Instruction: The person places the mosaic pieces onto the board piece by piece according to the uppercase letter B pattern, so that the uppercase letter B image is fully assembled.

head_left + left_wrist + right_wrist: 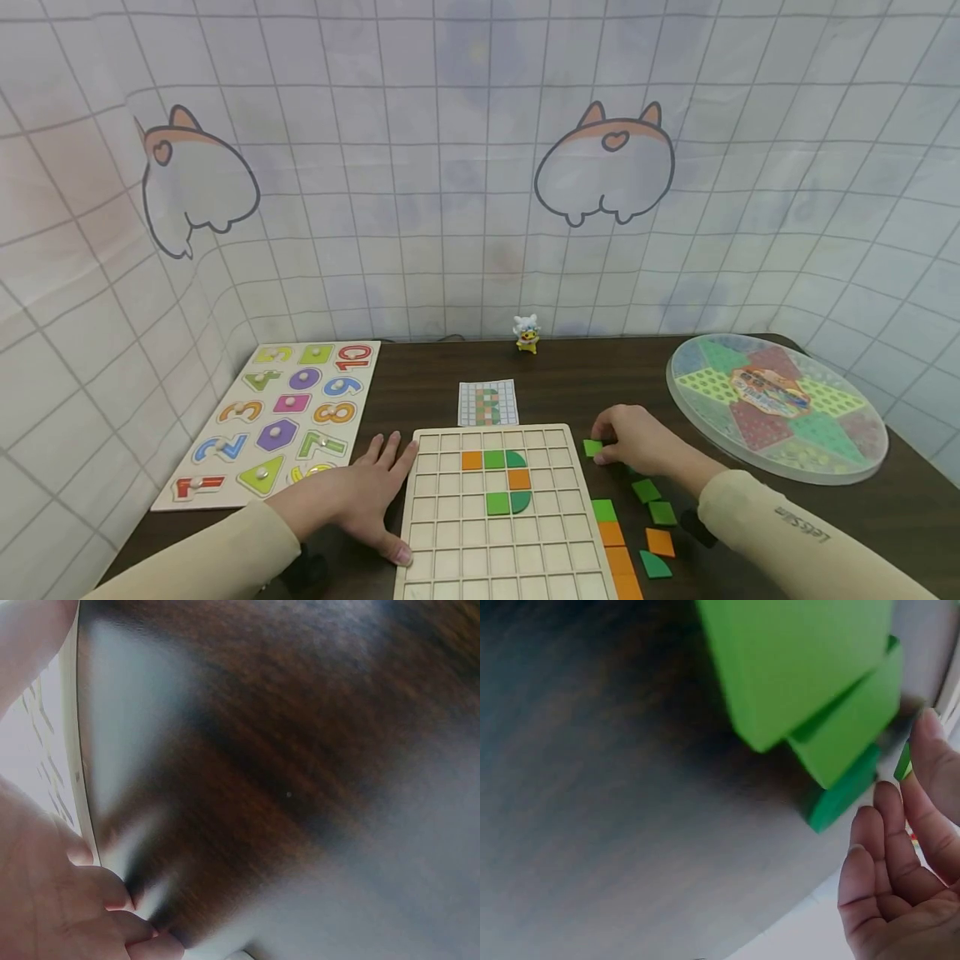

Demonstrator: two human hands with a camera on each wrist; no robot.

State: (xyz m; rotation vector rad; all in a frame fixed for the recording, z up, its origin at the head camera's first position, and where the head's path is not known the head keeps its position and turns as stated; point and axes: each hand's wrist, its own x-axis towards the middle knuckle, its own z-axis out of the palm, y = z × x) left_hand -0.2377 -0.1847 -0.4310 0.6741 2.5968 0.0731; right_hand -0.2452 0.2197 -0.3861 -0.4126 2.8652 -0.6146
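A wooden grid board (462,533) lies in front of me, with orange and green square tiles and dark green quarter-circle tiles set in its upper cells. My left hand (371,500) rests with fingers spread along the board's left edge, thumb at the rim. Right of the board, my right hand (636,437) pinches a light green square tile (592,447) between thumb and fingers. In the right wrist view only a thin edge of that tile (904,762) shows. Loose green tiles (802,660) lie near the right hand.
A pattern card (487,403) lies just behind the board. To the left is a number-and-shape puzzle board (281,392); at right, a round game board (776,408). A small figurine (527,333) stands at the back. Orange tiles (617,560) line the board's right side.
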